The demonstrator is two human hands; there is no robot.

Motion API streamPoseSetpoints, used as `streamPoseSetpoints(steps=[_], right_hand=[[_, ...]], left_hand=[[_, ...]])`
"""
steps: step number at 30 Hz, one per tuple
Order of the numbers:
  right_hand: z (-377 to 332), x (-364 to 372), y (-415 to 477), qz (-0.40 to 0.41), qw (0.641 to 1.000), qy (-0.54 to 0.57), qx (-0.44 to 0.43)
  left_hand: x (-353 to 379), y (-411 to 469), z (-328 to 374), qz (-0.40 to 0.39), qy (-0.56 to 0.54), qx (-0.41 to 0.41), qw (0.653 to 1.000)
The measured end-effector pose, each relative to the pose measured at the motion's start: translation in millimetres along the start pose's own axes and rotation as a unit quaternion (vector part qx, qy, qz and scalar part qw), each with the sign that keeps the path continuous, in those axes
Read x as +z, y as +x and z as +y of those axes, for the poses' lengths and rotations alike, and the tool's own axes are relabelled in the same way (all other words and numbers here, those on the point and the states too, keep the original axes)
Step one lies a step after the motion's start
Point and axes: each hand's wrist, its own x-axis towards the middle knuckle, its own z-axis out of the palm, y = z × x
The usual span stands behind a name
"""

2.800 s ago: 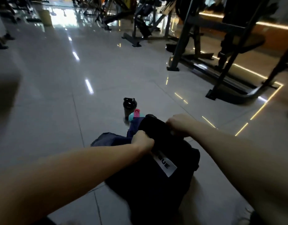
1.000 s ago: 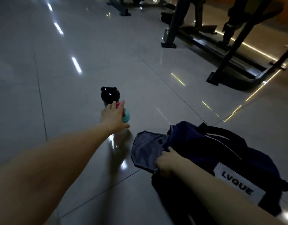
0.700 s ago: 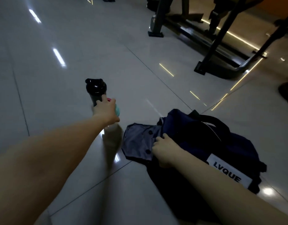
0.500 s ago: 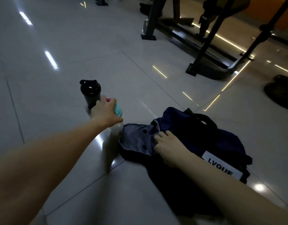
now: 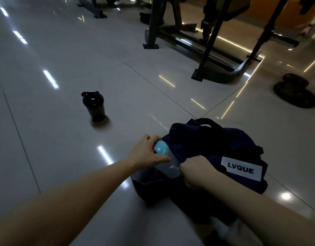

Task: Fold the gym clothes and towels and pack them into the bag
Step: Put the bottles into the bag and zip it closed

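Observation:
A dark navy gym bag point(image 5: 224, 150) with a white LVQUE label lies on the tiled floor in front of me. My left hand point(image 5: 146, 153) grips a clear water bottle point(image 5: 168, 166) with a teal and pink cap near its top; the bottle leans over the bag's open end, its lower part at the opening. My right hand point(image 5: 197, 171) grips the bag's fabric edge right beside the bottle. No clothes or towels show; the bag's inside is too dark to see.
A black shaker bottle point(image 5: 94, 106) stands on the floor to the far left of the bag. Black gym machine frames point(image 5: 206, 55) stand at the back right, and round weight plates point(image 5: 295, 91) lie at the far right.
My left hand lifted the teal-capped bottle from beside the black shaker and brought it right to the bag's opening. My right hand moved from the flap to gripping the opening's edge.

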Motion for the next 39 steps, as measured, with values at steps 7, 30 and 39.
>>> streamPoseSetpoints(steps=[7, 30, 39], right_hand=[[-1.9, 6.7, 9.3, 0.026, 0.968, 0.211, 0.135], [36.0, 1.2, 37.3, -0.042, 0.897, 0.371, 0.238], [60.8, -27.9, 15.6, 0.024, 0.881, 0.417, 0.223]], left_hand=[[50.9, -19.6, -8.1, -0.011, 0.068, 0.061, 0.996], [8.7, 14.9, 8.2, -0.139, 0.070, 0.071, 0.985], [31.9, 2.2, 23.0, -0.100, 0.056, 0.015, 0.993]])
